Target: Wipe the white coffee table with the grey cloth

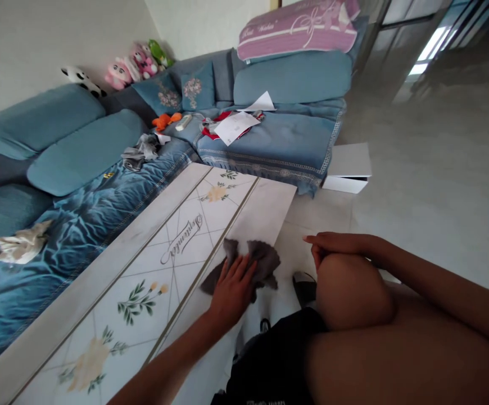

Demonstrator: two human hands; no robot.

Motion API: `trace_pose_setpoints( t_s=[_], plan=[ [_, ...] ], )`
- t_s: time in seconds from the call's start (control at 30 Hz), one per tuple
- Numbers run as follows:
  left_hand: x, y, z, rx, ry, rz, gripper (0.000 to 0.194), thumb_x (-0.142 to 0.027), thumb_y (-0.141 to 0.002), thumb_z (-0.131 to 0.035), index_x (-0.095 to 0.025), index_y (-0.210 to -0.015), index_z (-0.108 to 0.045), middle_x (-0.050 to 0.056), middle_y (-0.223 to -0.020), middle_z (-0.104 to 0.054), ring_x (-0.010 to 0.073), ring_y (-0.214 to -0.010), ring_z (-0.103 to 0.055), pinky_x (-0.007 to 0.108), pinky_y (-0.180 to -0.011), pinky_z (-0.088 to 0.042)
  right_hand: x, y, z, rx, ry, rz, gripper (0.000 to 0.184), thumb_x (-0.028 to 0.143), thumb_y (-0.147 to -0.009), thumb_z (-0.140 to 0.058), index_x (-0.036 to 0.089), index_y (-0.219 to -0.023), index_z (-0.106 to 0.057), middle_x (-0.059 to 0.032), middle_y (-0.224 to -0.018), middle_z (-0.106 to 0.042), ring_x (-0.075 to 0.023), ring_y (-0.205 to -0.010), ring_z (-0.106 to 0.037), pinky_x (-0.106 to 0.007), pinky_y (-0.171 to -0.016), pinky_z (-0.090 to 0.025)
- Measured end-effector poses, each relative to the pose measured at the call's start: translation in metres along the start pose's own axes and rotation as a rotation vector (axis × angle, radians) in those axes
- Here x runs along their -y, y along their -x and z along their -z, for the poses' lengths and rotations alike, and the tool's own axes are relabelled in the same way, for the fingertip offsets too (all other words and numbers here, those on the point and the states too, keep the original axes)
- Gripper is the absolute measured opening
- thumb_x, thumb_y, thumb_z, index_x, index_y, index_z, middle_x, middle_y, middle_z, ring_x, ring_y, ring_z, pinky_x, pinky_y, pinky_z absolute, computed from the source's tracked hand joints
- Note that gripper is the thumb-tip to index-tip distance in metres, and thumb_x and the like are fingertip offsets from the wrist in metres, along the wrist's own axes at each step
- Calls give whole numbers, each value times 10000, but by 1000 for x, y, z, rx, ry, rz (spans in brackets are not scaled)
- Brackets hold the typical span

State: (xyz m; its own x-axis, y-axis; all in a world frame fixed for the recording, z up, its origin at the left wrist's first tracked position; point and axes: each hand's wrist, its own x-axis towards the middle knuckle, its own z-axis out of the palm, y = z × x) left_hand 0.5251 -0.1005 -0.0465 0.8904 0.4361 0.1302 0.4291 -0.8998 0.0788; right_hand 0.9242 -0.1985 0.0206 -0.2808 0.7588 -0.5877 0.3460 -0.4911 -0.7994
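My left hand (235, 284) lies on a dark grey cloth (265, 260), pressing it against the near edge of the long white table (270, 211). Its fingers reach forward over the bunched fabric, and part of the cloth hangs past the edge. Printed flowers, leaves, gold lines and the word "September" decorate the tabletop. My right hand (333, 243) rests on my bent knee, holding nothing; one finger points outward and others curl down, partly hidden.
A blue corner sofa (270, 135) wraps the table's far and left sides. On it lie papers (235, 127), grey clothing (141, 152), an orange toy (165, 121) and cushions (198, 87). A white box (348, 166) stands on the floor beside the sofa; a dark shoe (303, 287) is below me.
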Motion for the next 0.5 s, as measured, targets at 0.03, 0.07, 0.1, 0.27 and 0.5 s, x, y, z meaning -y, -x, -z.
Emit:
trace_pose_setpoints(
  t_s=[0.03, 0.07, 0.1, 0.27, 0.5],
  plan=[
    [-8, -29, -1, 9, 21, 33, 592, -176, -1132, -576, -214, -1722, -576, 143, -1829, -476, 385, -1698, -475, 714, -1374, -443, -4, 3, -1, -13, -4, -3, 815, 898, -1036, -492, 229, -750, -858, -175, -881, -841, -326, -932, -768, -484, -1065, -596],
    [-16, -58, -1, 16, 42, 65, 581, -186, -1143, -563, -202, -1723, -580, 147, -1830, -471, 390, -1703, -466, 721, -1389, -417, -7, 7, -2, -28, -14, -7, 824, 904, -1028, -497, 215, -760, -862, -180, -894, -844, -328, -923, -771, -491, -1055, -600],
    [-24, -85, 0, 19, 59, 93, 573, -190, -1154, -539, -186, -1725, -579, 152, -1833, -463, 394, -1710, -453, 725, -1401, -397, -10, 10, -2, -43, -28, -11, 828, 905, -1023, -497, 208, -768, -864, -184, -911, -847, -331, -917, -775, -498, -1050, -603],
    [-34, -133, 10, -3, 84, 146, 565, -176, -1170, -449, -192, -1715, -599, 150, -1838, -447, 379, -1714, -452, 703, -1420, -378, -11, 23, -5, -88, -68, -4, 786, 858, -1057, -467, 233, -800, -869, -172, -983, -865, -346, -972, -792, -501, -1094, -595],
    [2, 37, -6, -110, -72, 75, 565, -171, -1159, -502, -238, -1716, -575, 129, -1812, -508, 344, -1690, -495, 647, -1360, -491, -9, 15, -2, -9, -76, 87, 784, 820, -1100, -457, 215, -865, -895, -160, -1002, -869, -321, -967, -782, -462, -1106, -585]
  ],
)
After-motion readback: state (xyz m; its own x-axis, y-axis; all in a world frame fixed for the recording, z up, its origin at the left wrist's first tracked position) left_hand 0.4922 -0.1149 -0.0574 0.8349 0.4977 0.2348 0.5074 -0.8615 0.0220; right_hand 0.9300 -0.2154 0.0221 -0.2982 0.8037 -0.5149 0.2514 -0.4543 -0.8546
